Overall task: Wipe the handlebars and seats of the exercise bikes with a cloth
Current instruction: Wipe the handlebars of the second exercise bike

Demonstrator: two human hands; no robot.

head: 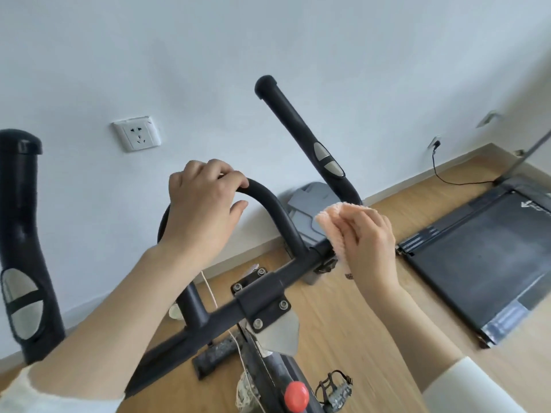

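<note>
A black exercise bike's handlebars (268,281) fill the middle of the view, with a curved centre loop (274,207) and two upright grips, one at the left (21,248) and one at the right (301,132). My left hand (199,210) grips the top of the centre loop. My right hand (369,245) holds a pale pink cloth (334,222) against the base of the right grip, where it joins the crossbar. The seat is out of view.
A white wall with a power socket (137,137) stands close behind the bike. A black treadmill (483,263) lies on the wooden floor at the right, its cable (438,171) plugged into the wall. A red knob (296,394) and a pedal (337,389) show below.
</note>
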